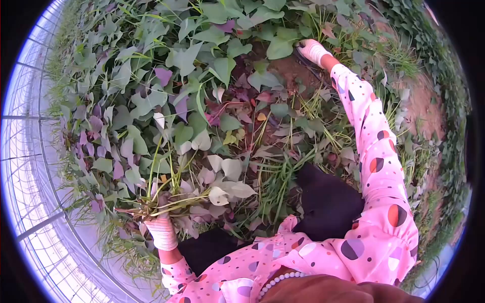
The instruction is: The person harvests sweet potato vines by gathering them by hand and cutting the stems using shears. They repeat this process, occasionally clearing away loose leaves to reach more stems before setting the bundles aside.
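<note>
My left hand (159, 222), in a pale glove with a ribbed cuff, is closed round a bundle of cut leafy stems (177, 202) at the lower left. The stems fan up and to the right, with several pale leaves on them. My right hand (307, 50), gloved the same way, reaches out to the upper right among broad green leaves (283, 43). A dark, thin object (308, 65) lies beside its fingers, too unclear to name. Leaves partly cover these fingers, and what they hold cannot be made out.
Dense green and purple vines (146, 101) spread over the ground ahead and to the left. Bare soil (295, 73) shows below my right hand. Long grass (278, 187) grows before my dark-clad knees (328, 202). A metal-framed wall (35, 151) curves along the left.
</note>
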`<state>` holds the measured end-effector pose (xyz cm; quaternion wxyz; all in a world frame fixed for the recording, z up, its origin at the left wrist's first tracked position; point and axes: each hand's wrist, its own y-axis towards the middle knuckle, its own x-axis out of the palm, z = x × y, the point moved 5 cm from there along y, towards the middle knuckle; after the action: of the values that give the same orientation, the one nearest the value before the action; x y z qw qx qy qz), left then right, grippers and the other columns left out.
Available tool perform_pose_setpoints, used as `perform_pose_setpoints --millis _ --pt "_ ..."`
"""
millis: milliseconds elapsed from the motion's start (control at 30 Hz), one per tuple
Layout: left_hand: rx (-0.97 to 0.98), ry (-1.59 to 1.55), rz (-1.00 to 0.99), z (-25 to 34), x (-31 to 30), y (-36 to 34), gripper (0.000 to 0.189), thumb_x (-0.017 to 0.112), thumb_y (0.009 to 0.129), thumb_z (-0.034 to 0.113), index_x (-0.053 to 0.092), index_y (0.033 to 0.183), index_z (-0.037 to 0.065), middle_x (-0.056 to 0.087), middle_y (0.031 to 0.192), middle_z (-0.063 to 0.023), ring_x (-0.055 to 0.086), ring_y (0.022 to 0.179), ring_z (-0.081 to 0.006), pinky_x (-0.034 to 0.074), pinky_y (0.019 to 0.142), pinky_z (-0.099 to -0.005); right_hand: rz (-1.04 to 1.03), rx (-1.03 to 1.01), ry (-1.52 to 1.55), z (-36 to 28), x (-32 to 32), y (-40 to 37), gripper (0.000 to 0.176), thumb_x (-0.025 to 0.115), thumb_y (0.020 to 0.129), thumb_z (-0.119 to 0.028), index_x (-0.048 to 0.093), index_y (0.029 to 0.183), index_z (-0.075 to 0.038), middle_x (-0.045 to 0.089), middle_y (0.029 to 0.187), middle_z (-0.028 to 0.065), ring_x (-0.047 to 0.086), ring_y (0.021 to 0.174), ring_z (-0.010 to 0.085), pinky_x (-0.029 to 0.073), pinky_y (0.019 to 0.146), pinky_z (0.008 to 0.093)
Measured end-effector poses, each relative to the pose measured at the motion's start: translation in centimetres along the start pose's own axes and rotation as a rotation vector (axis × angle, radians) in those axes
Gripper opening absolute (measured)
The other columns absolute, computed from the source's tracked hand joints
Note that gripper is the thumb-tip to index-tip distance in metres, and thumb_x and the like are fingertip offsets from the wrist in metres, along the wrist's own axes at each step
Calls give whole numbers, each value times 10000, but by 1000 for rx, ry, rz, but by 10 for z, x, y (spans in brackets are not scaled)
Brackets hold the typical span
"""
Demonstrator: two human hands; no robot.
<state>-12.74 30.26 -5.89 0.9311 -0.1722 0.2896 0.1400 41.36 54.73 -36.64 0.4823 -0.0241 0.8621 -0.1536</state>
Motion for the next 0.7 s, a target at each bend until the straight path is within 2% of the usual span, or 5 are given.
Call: perform_pose_setpoints --millis 67,233,300,367,700 --pt "-18 -35 -5 5 4 -3 294 667 849 185 594 1062 -3 627 950 -51 564 819 -132 468 760 -292 139 363 -258 65 -32 43 504 545 816 -451 650 1021 -3 640 983 242 609 967 371 490 824 409" --pt "-6 59 3 -5 -2 0 302 681 816 137 587 1070 4 626 938 -44 564 793 -113 471 740 -269 -100 264 135 115 -25 25 490 517 863 -469 660 987 -17 673 781 100 628 666 229 488 645 343" --pt "0 81 41 17 10 -1 315 684 815 133 577 1083 6 627 949 -50 567 804 -115 474 747 -271 -312 341 505 135 28 23 630 567 752 -692 683 807 -75 600 631 20 551 539 136 429 516 294" --pt "-94 88 -10 9 11 3 334 681 819 129 567 1106 2 629 962 -55 572 824 -124 472 774 -281 -473 434 469 66 10 -22 606 569 735 -712 672 787 -116 584 617 7 479 464 116 380 458 272" --pt "-81 188 -64 -1 30 20 230 700 811 122 632 988 -8 650 884 -68 576 771 -139 485 729 -299 -674 228 583 97 81 43 255 571 859 -377 665 865 -140 593 692 -20 525 576 141 412 536 274"
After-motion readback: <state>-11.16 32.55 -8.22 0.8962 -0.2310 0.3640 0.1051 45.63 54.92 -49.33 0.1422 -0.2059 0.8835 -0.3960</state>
